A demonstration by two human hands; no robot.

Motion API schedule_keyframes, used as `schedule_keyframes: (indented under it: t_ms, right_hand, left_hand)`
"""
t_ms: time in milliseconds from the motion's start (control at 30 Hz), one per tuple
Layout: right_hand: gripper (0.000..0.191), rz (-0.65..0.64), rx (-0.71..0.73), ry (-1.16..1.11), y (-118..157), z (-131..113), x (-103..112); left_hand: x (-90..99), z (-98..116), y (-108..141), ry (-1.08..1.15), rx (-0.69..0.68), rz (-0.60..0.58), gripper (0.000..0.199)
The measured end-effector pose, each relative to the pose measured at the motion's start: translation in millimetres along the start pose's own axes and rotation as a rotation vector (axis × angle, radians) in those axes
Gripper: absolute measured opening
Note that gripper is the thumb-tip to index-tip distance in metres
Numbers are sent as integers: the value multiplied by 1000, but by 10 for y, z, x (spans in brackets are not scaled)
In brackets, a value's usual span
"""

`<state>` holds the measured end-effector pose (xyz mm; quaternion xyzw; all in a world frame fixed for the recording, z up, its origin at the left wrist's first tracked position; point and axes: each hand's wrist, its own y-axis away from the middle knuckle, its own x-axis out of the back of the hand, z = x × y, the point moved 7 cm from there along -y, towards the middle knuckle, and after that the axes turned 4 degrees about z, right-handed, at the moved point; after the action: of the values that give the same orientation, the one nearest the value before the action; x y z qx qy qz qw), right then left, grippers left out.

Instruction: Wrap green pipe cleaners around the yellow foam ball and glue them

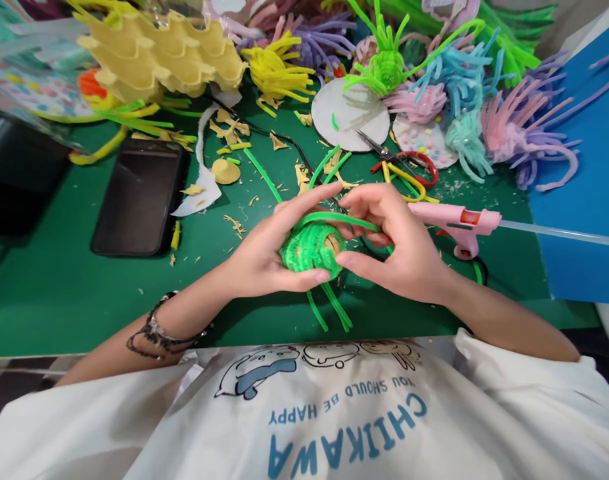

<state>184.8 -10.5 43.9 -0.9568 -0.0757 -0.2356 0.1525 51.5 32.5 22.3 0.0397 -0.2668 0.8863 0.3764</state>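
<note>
At the near side, the left hand (257,257) wraps a green ball (304,251); the right hand (407,253), half spread, touches its strand (329,217). Probably light, soft; best cupped around its sides.

Even light, upper-left corner apparently soft.

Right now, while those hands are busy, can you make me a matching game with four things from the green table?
1. black rectangular phone
2. pink plastic glue gun
3. red-handled metal scissors
4. rounded form wrapped in fuzzy green stems

A. blade tips over the round white disc
B. cupped in the left hand
C. clear stick poking from its back
D. screen dark

Pairs: 1-D, 2-C, 3-A, 4-B
</note>
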Motion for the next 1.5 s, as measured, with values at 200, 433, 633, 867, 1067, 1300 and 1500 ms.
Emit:
schedule_keyframes:
  t_ms: [200,433,633,867,1067,1300,1500]
  right_hand:
    - [37,-20,-76,-72,-52,75,-47]
    - [40,-35,-56,-17,-63,52,-47]
    - [39,-32,-34,16,-41,65,-55]
    - [37,-65,-116,-54,-85,101,-70]
    - [38,-95,-136,-160,-109,173,-116]
    - [40,-155,-100,-151,-112,148,-41]
    - [70,-111,27,68,-59,-5,-31]
  left_hand:
    - [-47,67,2,-153,3,-61,78]
    - [-32,85,3,-289,-17,-81,80]
    - [-5,65,21,-442,-36,-84,86]
    - [-37,70,9,-453,-60,-101,89]
    - [-50,36,17,-470,-48,-104,86]
    - [-8,17,18,-285,24,-76,85]
    - [-45,85,-21,-106,6,13,79]
